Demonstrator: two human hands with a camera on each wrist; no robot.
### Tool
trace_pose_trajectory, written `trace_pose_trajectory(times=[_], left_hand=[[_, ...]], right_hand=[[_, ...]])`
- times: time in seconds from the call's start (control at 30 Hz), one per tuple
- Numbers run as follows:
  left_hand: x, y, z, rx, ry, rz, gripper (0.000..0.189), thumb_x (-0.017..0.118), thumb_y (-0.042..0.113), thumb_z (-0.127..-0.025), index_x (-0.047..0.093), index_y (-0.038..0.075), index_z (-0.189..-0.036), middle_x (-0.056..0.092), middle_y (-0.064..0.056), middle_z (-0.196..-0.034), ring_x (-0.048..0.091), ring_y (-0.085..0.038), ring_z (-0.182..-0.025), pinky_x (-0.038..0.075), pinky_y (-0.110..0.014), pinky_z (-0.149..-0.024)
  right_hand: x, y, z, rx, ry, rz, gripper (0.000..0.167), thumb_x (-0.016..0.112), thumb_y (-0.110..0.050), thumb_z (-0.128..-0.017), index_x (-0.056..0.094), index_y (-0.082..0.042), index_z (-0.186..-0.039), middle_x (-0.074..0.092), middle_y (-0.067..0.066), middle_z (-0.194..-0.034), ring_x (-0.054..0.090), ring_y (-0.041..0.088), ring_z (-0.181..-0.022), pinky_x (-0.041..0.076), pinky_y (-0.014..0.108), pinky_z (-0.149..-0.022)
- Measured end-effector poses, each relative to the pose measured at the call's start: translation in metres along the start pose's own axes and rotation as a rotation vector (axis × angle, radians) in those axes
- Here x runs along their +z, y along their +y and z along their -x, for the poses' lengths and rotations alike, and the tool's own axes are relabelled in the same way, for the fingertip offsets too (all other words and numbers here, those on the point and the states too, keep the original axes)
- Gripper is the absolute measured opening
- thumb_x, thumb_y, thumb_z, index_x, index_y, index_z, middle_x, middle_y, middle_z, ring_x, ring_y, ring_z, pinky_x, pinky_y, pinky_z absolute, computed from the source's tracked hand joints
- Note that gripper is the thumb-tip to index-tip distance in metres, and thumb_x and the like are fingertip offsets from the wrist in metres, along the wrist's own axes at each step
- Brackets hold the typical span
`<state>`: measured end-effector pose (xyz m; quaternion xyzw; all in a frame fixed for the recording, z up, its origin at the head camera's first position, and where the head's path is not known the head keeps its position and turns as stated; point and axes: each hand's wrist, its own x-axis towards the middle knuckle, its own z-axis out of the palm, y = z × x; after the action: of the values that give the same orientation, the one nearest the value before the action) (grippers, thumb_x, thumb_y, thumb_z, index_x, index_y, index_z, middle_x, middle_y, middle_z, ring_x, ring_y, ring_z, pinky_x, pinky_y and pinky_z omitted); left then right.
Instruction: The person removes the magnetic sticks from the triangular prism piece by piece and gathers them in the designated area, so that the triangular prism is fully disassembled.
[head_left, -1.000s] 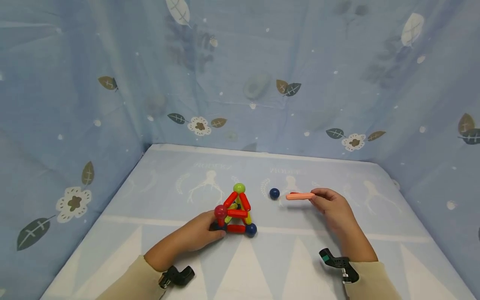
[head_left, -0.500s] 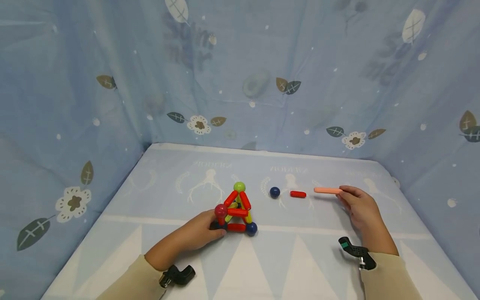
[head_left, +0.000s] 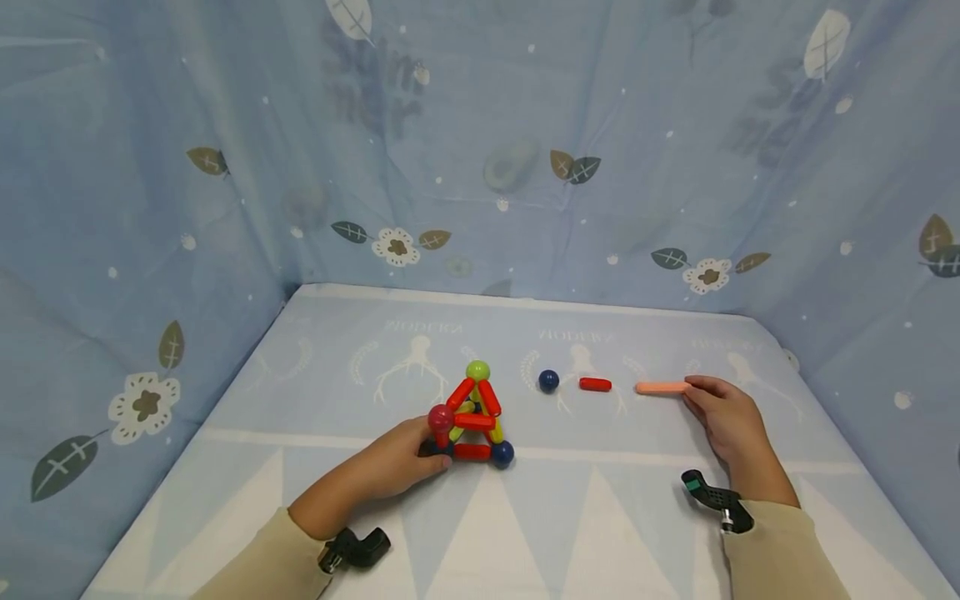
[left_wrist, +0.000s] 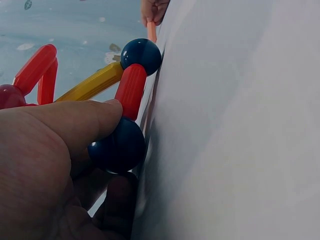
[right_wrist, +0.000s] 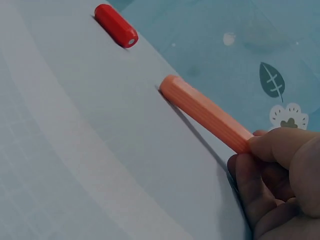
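My left hand grips a dark blue ball at the near left corner of a small frame of magnetic rods and balls. In the left wrist view the thumb lies across that ball, and a short red rod joins it to another blue ball. A green ball tops the frame; a dark pink ball sits at its left. Far to the right, my right hand pinches one end of a long orange rod. Its other end is at or just above the table; I cannot tell which.
A loose dark blue ball and a short red rod lie on the patterned table between the frame and the orange rod. Blue printed curtains rise behind and at both sides.
My right hand has carried the orange rod to the right, away from the short red rod, then lowered it toward the table. The left hand and the frame stay in place.
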<state>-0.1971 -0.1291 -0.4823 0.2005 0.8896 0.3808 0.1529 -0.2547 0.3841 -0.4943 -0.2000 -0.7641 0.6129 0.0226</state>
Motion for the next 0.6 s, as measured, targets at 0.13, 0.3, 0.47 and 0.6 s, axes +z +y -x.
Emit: trace_pose_trajectory(times=[0.13, 0.3, 0.47, 0.6], left_hand=[[-0.0001, 0.0001, -0.0001, 0.004, 0.0, 0.001, 0.03, 0.078, 0.028, -0.096, 0.065, 0.019, -0.121, 0.066, 0.001, -0.12, 0.06, -0.019, -0.119, 0.048, -0.054, -0.111], [-0.0003, -0.0002, 0.0, 0.003, 0.0, 0.001, 0.031, 0.078, 0.027, -0.096, 0.064, 0.017, -0.121, 0.066, 0.0, -0.119, 0.06, -0.019, -0.117, 0.048, -0.054, -0.11], [-0.0002, 0.0001, -0.0001, -0.005, 0.0, 0.0, 0.034, 0.078, 0.028, -0.096, 0.064, 0.018, -0.125, 0.066, 0.0, -0.121, 0.06, -0.019, -0.117, 0.049, -0.054, -0.11], [-0.0003, -0.0005, -0.0005, 0.002, -0.002, 0.004, 0.033, 0.078, 0.027, -0.096, 0.064, 0.017, -0.124, 0.066, 0.0, -0.119, 0.06, -0.018, -0.114, 0.05, -0.054, -0.109]], right_hand=[[0.001, -0.0025, 0.0034, 0.017, 0.002, 0.119, 0.05, 0.063, -0.027, -0.106, 0.055, -0.006, -0.15, 0.043, 0.014, -0.159, 0.049, 0.024, -0.136, 0.055, 0.01, -0.082], [0.0051, -0.005, 0.0061, 0.023, 0.058, 0.202, 0.047, 0.062, -0.032, -0.106, 0.059, -0.01, -0.148, 0.047, 0.013, -0.158, 0.049, 0.027, -0.138, 0.055, 0.026, -0.103], [0.0067, -0.0061, 0.0051, 0.022, 0.085, 0.229, 0.046, 0.061, -0.032, -0.107, 0.06, -0.01, -0.148, 0.048, 0.014, -0.157, 0.05, 0.027, -0.136, 0.052, 0.04, -0.11], [0.0068, -0.0057, 0.0036, 0.033, 0.086, 0.242, 0.045, 0.061, -0.029, -0.107, 0.06, -0.01, -0.147, 0.049, 0.015, -0.156, 0.051, 0.027, -0.135, 0.055, 0.032, -0.104]])
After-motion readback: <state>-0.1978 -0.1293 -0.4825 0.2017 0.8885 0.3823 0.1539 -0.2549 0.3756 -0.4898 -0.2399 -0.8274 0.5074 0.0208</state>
